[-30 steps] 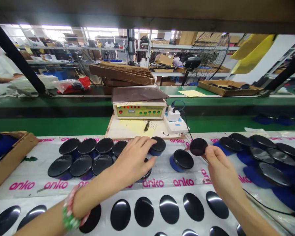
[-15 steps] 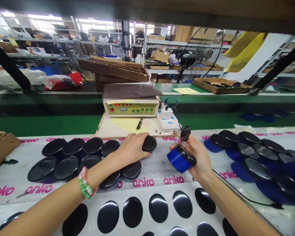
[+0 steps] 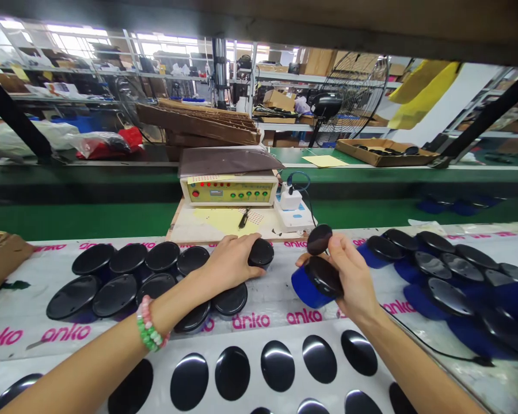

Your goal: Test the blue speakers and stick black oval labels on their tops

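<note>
My left hand [image 3: 235, 257] has its fingers wrapped round a black-topped round unit [image 3: 261, 253] that stands at the end of a double row. In my right hand [image 3: 349, 270] is a blue round unit with a glossy black top [image 3: 313, 282], held tilted above the table. The thumb and a finger of that hand also pinch a thin black disc [image 3: 319, 239] just above the unit. More black-topped units [image 3: 114, 294] stand to the left, partly covered by my left forearm. A white sheet with several glossy black discs [image 3: 233, 372] lies at the front.
Blue units with black tops [image 3: 449, 296] are grouped at the right. A control box [image 3: 231, 192] and a white power adapter [image 3: 290, 199] stand behind my hands. A black cable [image 3: 431, 348] runs along the right. A cardboard box [image 3: 2, 261] is at the left edge.
In my right hand, the black disc has turned its flat face towards me and moved slightly left. The blue unit's black top now shows more. My left hand stays on its unit.
</note>
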### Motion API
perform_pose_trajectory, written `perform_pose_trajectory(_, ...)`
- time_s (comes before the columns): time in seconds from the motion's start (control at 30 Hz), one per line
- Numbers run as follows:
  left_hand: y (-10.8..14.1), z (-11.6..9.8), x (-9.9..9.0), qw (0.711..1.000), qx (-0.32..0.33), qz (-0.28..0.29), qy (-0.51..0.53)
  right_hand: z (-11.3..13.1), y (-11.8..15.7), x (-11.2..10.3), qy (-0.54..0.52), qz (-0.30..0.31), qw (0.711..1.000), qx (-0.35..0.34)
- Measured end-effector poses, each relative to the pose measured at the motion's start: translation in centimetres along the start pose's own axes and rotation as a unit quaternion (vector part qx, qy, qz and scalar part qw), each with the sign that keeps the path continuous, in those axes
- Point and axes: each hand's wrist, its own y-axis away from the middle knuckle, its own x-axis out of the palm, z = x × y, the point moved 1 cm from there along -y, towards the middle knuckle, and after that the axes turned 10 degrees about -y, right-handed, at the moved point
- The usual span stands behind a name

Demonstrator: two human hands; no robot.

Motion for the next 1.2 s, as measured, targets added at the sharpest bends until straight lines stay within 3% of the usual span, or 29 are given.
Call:
perform_pose_trajectory(0.2,-0.3,0.3,0.0,1.000,-0.011,0.008,0.008,-3.3,-0.7,-1.8,0.085,-0.025,0.996,-0.028)
perform_pose_trajectory(0.4,0.0,0.1,-0.3,0.999,0.000,-0.014,0.045,-3.6,-1.0,-3.0,0.131,-0.062,0.988,-0.049)
perform_pose_trajectory(0.6,2.3,-2.9,-3.1,0.990,-0.016,-0.081,0.113,-3.6,-1.9,-3.7,0.114,-0.103,0.986,-0.059)
perform_pose_trajectory(0.73,4.9,-5.6,-4.0,0.976,-0.022,-0.083,0.199,-0.5,-1.0,-2.9,0.108,-0.137,0.981,-0.086)
perform_pose_trajectory(0.83,7.5,-7.0,-2.0,0.954,-0.023,-0.029,0.299,2.3,2.2,-2.4,0.096,-0.109,0.988,-0.049)
perform_pose_trajectory(0.9,9.0,-7.3,0.3,0.938,-0.025,0.009,0.346,2.6,5.2,-2.2,0.111,-0.062,0.992,0.025)
perform_pose_trajectory(1.03,10.5,-6.7,4.1,0.926,-0.023,0.027,0.376,-0.8,10.1,-1.9,0.108,-0.007,0.982,0.154)
perform_pose_trajectory(1.2,10.5,-6.2,4.7,0.932,0.009,0.026,0.363,-4.5,12.4,-1.4,0.059,-0.034,0.982,0.175)
